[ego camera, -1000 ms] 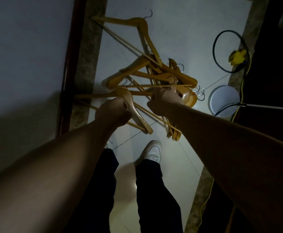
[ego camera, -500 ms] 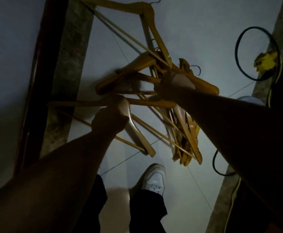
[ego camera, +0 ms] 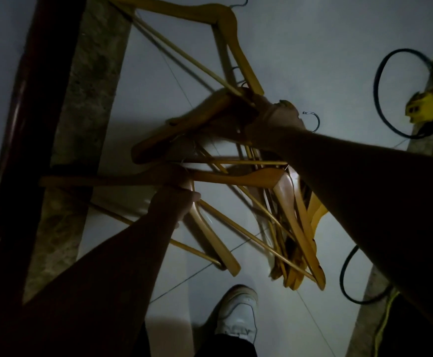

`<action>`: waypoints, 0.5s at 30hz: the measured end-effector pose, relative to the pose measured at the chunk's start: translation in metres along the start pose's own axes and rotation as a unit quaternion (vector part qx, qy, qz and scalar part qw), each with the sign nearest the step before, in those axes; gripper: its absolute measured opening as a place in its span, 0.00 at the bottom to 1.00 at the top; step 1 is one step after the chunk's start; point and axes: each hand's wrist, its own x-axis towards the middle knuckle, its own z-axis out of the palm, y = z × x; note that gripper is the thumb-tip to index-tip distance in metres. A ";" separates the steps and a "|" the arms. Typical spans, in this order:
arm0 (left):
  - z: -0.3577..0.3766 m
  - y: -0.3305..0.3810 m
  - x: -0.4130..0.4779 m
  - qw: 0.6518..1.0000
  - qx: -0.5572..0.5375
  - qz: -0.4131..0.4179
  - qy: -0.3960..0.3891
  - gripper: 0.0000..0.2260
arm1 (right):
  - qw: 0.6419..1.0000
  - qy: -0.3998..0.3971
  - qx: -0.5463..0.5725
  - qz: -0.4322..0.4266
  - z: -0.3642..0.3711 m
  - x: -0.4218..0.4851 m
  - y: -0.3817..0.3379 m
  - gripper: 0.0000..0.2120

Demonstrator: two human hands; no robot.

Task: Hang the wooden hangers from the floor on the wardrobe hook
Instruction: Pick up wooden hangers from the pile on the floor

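Lift best taken slowly, with the wooden hangers [ego camera: 251, 176] freed of each other and hooks gathered one way. Left hand [ego camera: 175, 202] at 8 o'clock gripped one by its neck; right hand [ego camera: 274, 118] at 1 o'clock clutched the tangled bunch over the floor [ego camera: 313, 47]. Wood honey-yellow, varnished — thin crossbars, steel hooks.
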 end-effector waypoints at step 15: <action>0.005 -0.011 -0.006 0.995 -0.101 -0.013 -0.016 0.11 | 0.986 0.059 0.157 -0.011 0.022 -0.006 0.000 0.04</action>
